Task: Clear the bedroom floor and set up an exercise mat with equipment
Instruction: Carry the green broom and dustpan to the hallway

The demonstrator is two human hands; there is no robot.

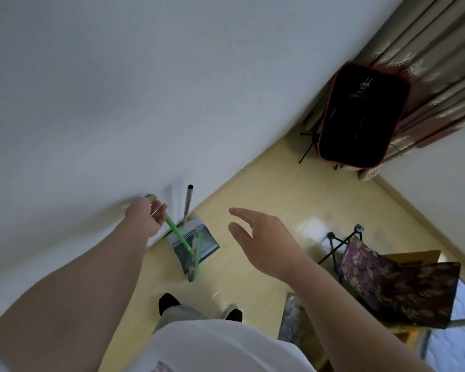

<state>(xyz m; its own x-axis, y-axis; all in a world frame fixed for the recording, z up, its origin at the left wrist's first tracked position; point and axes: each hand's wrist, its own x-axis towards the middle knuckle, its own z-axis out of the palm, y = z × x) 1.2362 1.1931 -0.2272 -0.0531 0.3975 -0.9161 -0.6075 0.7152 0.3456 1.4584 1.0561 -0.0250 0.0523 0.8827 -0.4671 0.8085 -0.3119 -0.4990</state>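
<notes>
A green-handled broom (178, 234) leans against the white wall, its head down on the yellow floor beside a grey dustpan (199, 241) with an upright metal handle (187, 205). My left hand (145, 216) is at the top of the broom's handle, fingers curled around it. My right hand (261, 242) hovers in the air to the right of the dustpan, fingers spread and holding nothing.
A black folding chair with red trim (360, 116) stands in the far corner in front of brown curtains (435, 63). A dark floral folding chair (395, 288) stands at the right, next to a mattress edge (462, 345). My feet in black socks (168, 303) stand on the floor (266, 189).
</notes>
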